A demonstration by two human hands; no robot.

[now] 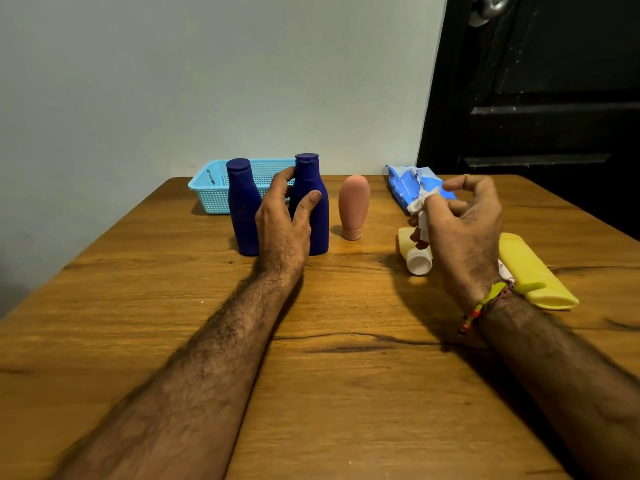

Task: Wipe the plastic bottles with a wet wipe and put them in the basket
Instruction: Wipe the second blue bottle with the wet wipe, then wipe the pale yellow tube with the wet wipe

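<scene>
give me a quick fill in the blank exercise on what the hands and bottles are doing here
1. The left hand grips the dark blue plastic bottle that stands nearer the ____ plastic tube.
2. The right hand pinches a white ____.
3. The light blue perforated plastic basket holds ____ bottles.
4. The yellow plastic bottle with the white cap is ____ on the wooden table.

Missing words: pink; wet wipe; no; lying

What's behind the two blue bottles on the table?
The light blue basket sits behind the two blue bottles, against the wall. The bottles and the left hand cover its right part, so its contents can't be judged.
</scene>
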